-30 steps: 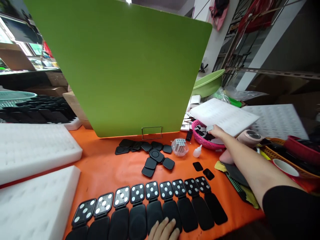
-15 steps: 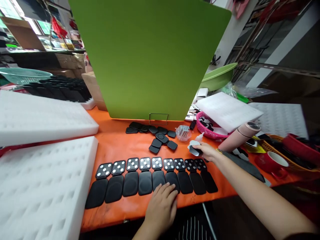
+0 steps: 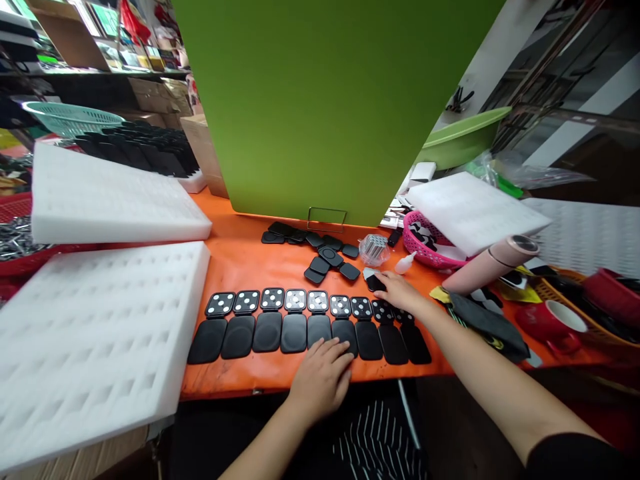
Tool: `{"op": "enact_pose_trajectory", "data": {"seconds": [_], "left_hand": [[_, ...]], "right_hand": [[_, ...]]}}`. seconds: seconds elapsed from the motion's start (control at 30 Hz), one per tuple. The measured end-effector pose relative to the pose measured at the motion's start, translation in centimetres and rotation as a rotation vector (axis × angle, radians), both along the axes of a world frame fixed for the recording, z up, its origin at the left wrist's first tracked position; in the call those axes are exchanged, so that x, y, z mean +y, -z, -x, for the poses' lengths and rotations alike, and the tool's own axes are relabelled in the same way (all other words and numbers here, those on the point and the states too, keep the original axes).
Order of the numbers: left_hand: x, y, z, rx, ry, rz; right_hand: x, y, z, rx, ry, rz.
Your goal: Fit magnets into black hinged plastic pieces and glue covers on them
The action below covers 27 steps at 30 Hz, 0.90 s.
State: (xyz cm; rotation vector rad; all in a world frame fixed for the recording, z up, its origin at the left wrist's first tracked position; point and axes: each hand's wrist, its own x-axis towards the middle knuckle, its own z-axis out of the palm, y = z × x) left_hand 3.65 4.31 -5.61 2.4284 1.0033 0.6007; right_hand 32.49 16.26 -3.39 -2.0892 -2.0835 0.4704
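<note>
A row of several hinged black pads [image 3: 293, 332] lies unfolded on the orange table. Their smaller upper flaps [image 3: 273, 299] carry white dots. My left hand [image 3: 323, 373] rests flat at the row's near edge, fingers stretched out and touching the black panels right of the middle. Beyond the row's right end, my right hand [image 3: 397, 293] has its fingers closed on a small black plate [image 3: 375, 284] with a pale grey-white piece at its far edge. The grip is partly hidden. A small white squeeze bottle [image 3: 405, 263] lies just behind that hand.
Loose black plates [image 3: 320, 263] lie behind the row, beside a bagged bundle of metal cylinders [image 3: 374, 249]. A green board [image 3: 330, 113] stands at the back. White foam trays [image 3: 100, 347] fill the left. A pink basket [image 3: 425, 250], pink flask [image 3: 493, 265] and red mug [image 3: 550, 323] stand right.
My right hand has moved slightly left and lowered its piece toward the table; the squeeze bottle now shows fully. My left hand stays by the panels. The whole view has shifted.
</note>
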Motion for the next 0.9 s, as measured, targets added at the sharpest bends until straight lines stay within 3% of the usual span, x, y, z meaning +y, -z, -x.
{"op": "enact_pose_trajectory", "data": {"seconds": [0.27,0.5,0.73,0.9], "left_hand": [[-0.2,-1.3,-0.9,-0.016,0.013,0.002],[-0.3,-2.4,-6.3,-0.005,0.219,-0.047],[0.5,-1.6,-11.8,0.091,0.370,-0.180],[0.8,-0.9,-14.3,0.162,0.327,-0.258]], "right_hand": [[1.4,-0.7,-0.1,-0.173,-0.178,0.026],[0.1,-1.1,0.6,-0.233,-0.225,-0.085],[-0.9,-0.6,1.3,-0.051,-0.119,-0.147],[-1.6,-1.1,-2.4,0.223,0.053,-0.084]]}}
